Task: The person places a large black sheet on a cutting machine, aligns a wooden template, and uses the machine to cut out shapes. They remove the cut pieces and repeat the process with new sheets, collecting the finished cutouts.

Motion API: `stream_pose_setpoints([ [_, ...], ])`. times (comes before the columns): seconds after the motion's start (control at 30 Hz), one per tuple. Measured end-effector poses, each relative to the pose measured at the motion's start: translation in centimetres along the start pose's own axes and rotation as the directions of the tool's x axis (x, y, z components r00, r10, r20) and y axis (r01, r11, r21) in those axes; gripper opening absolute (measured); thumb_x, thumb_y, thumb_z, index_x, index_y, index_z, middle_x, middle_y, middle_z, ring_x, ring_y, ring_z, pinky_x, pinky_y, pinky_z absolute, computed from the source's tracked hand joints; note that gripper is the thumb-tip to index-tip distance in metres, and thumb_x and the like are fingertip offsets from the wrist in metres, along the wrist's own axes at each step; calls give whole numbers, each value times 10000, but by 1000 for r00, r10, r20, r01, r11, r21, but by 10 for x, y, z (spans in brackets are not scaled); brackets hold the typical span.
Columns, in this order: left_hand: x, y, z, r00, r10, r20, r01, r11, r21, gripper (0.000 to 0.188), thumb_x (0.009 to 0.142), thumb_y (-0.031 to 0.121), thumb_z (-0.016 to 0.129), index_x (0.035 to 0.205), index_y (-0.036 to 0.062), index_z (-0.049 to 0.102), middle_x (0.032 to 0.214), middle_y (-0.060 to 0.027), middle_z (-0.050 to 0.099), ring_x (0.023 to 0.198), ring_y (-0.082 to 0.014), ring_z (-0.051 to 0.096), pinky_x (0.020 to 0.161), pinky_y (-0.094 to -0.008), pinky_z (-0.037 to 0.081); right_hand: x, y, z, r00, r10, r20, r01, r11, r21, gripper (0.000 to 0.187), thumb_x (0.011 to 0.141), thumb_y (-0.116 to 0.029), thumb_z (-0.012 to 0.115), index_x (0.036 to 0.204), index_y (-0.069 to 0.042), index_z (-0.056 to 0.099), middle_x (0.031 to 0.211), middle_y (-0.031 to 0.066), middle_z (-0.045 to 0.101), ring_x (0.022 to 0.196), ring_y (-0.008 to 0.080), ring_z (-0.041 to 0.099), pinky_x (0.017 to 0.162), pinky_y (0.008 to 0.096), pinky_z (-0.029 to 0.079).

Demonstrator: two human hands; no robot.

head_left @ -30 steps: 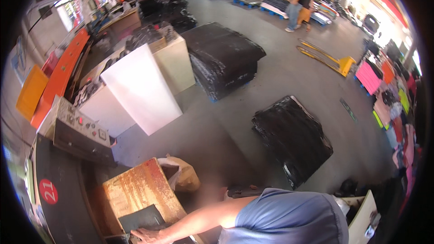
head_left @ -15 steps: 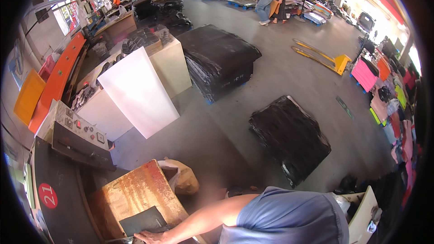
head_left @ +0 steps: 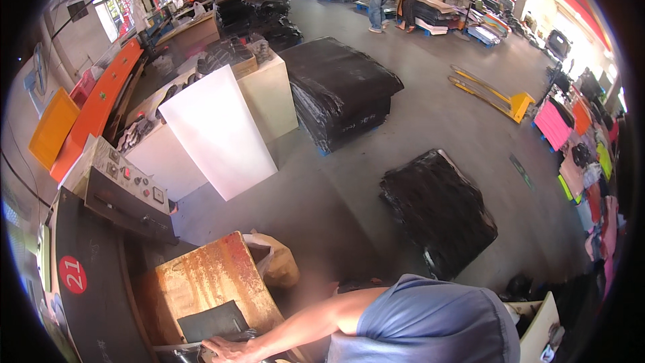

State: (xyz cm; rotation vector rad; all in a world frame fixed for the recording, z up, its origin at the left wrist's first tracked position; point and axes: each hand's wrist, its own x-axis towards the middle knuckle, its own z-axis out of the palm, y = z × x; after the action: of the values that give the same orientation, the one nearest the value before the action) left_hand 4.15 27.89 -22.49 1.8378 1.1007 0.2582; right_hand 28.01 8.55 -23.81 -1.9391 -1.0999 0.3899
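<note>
My right hand (head_left: 228,349) reaches in from the right at the lower edge, with its fingers bent down over dark, shiny material (head_left: 251,333). What the fingertips grip is hidden by the hand and the picture's edge. Just beyond it, a dark grey flat sheet (head_left: 213,323) lies on a worn, rust-stained yellowish board (head_left: 201,271). Beside the fingers, a thin metallic edge (head_left: 180,353) shows. My left hand is out of view.
A black machine housing (head_left: 101,282) with a control box (head_left: 131,181) stands at left. Behind the board is a yellowish bag (head_left: 279,265). Black sheet stacks (head_left: 440,215) lie on the floor, with a white panel (head_left: 218,134) and a yellow pallet jack (head_left: 500,97) farther off. Several people stand at the back.
My right hand has gone from lying flatter to being more arched, with its fingers bent. Dark, shiny material now shows beside it. The whole view has shifted slightly.
</note>
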Motion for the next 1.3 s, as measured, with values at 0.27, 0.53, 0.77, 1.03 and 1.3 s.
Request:
stream_pose_setpoints([
  [0.27, -16, -18, 5, 997, -7, 81, 8, 1000, -17, 230, 1010, 256, 752, 1084, 39, 728, 960, -119, 742, 782, -248, 684, 618, -400, 570, -30, 33, 17, 692, -563, -452, 504, 825, -255, 689, 750, -373, 860, 1229, 70, 638, 1507, 536, 351, 1334, 659, 498, 1116, 716, 433],
  [0.53, -69, 50, 39, 987, 84, -138, -70, 992, 102, 314, 999, 275, 782, 1073, -30, 764, 893, -136, 754, 740, -215, 684, 623, -359, 581, -56, 2, -18, 954, -267, -139, 263, 964, -50, 537, 676, -114, 827, 1133, 79, 620, 1622, 475, 160, 1499, 613, 294, 1259, 641, 303],
  [0.77, -89, 70, 55, 975, 91, -203, -109, 990, -83, 256, 1008, 209, 755, 1056, -42, 746, 878, -143, 742, 723, -211, 664, 622, -358, 566, -65, -18, -51, 968, -225, -114, 216, 973, -81, 636, 694, -251, 925, 1144, 44, 585, 1591, 433, 234, 1474, 591, 338, 1246, 626, 354],
  [1.03, -98, 44, 56, 893, 394, -218, -339, 907, 249, 297, 951, 141, 777, 1059, -129, 715, 904, -212, 729, 793, -290, 640, 782, -451, 549, -63, -44, -82, 997, -68, 39, 61, 987, 147, 628, 695, -159, 886, 1254, -18, 639, 1627, 379, 265, 1483, 557, 390, 1236, 529, 412],
  [1.3, -150, 64, 48, 999, 31, -17, -31, 1000, 7, 278, 1050, 194, 672, 1093, -79, 706, 828, -117, 693, 657, -180, 625, 618, -375, 552, -37, -48, -59, 978, -182, 97, 180, 983, 30, 591, 748, -193, 878, 1281, -65, 659, 1526, 330, 453, 1427, 496, 462, 1202, 522, 428],
])
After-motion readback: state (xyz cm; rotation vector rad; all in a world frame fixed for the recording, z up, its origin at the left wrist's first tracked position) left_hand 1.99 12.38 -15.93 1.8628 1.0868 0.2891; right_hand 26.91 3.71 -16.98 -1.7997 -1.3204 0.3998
